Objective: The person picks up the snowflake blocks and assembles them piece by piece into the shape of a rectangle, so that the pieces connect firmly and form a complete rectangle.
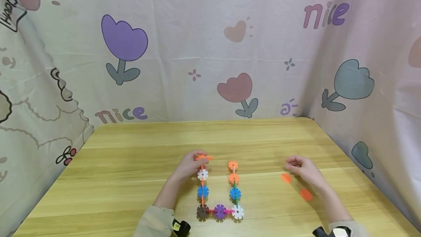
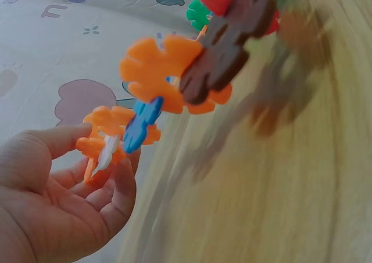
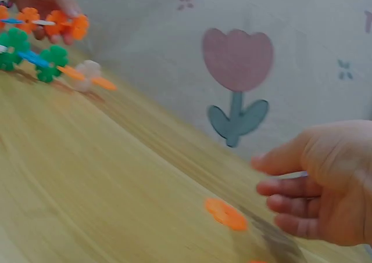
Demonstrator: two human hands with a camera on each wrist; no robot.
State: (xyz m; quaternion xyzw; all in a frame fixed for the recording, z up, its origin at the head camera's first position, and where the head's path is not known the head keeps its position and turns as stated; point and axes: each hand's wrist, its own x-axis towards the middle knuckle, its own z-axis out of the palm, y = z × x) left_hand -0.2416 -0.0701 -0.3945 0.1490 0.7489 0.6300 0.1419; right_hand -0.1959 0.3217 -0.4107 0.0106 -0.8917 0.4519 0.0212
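A U-shaped chain of plastic snowflake discs lies on the wooden table, with a purple disc (image 1: pixel 220 211) in the middle of its near side. Its near left corner is a brown disc (image 1: pixel 203 212); the near right one is a white disc (image 1: pixel 238 212). My left hand (image 1: pixel 190 165) pinches the orange discs (image 2: pixel 110 123) at the far end of the left arm, thumb on one side and fingers on the other. To the right, my right hand (image 1: pixel 306 171) hovers with loosely bent fingers and holds nothing. Nearest to it is a loose orange disc (image 1: pixel 286 178).
Another loose orange disc (image 1: pixel 306 194) lies closer to me, beside the right forearm. The chain's right arm ends in an orange disc (image 1: pixel 233 165). Behind the table (image 1: pixel 131 164) hangs a printed curtain (image 1: pixel 184 46), which also runs along both sides.
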